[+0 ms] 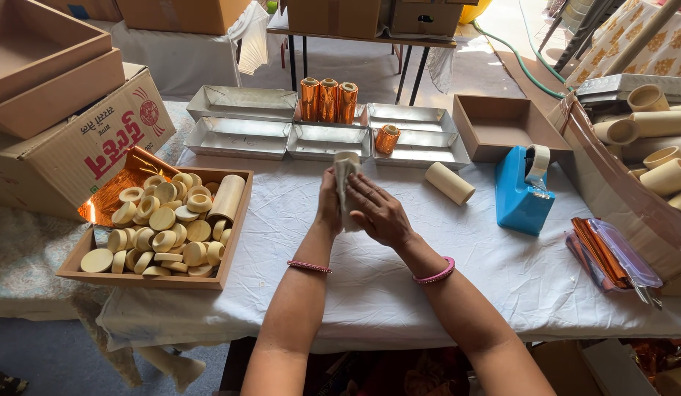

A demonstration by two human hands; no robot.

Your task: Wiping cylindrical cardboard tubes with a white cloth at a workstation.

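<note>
Hands met over the middle of the white cloth-covered table (pixel 399 286), both forearms reaching up from the near edge, each wrist ringed by a pink bangle. Between them stood a pale cardboard tube (pixel 345 183), held upright: the left hand (pixel 328 209) wrapped its fingers round the tube from the left, while the right hand (pixel 377 213) lay flat against its near side, fingers stretched out and pressed to the surface. To the left sat a shallow wooden tray (pixel 230 253) heaped with round, cream-coloured caps and one longer tube leaning at its right end. Behind the tray a brown cardboard box (pixel 84 150) with red printing lay tilted, a sheet of shiny copper foil showing at its mouth. Across the back of the table ran two rows of dull silver metal trays (pixel 241 138), with three copper-foiled tubes (pixel 327 100) standing upright among them and a fourth, shorter one just right of the hands' tube. A bare tube (pixel 450 182) lay on its side near the right hand. Further right stood a blue tape dispenser (pixel 522 194), an open brown box (pixel 498 126) behind it, and a clear plastic pouch of folded copper foil (pixel 612 257) near the table's right edge.
</note>
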